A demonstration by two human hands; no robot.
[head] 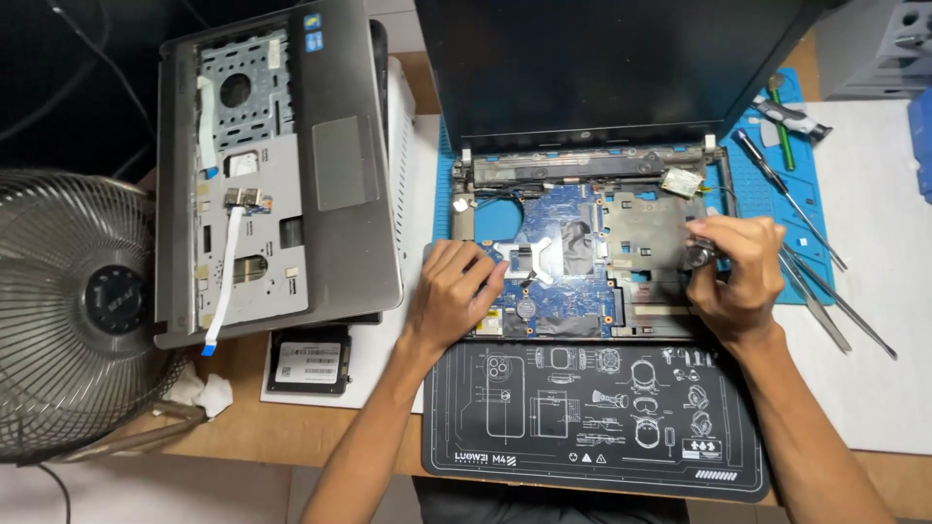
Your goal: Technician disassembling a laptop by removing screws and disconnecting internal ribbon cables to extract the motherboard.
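Observation:
An opened laptop base (636, 228) lies before me with its blue motherboard (568, 291) bare and its dark screen (602, 68) tilted back. My left hand (451, 296) rests on the base's left edge, fingers touching the board. My right hand (740, 277) grips a screwdriver with a silver handle (701, 252), held upright over the right side of the base. A small wireless card (682, 181) sits loose near the hinge.
A removed grey palmrest cover (277, 175) with a white ribbon cable lies at the left. A flat black drive (309, 361) lies below it. A metal fan (68, 311) stands far left. Screwdrivers and tweezers (786, 199) lie on the blue mat (777, 184). A black printed mat (592, 417) is nearest me.

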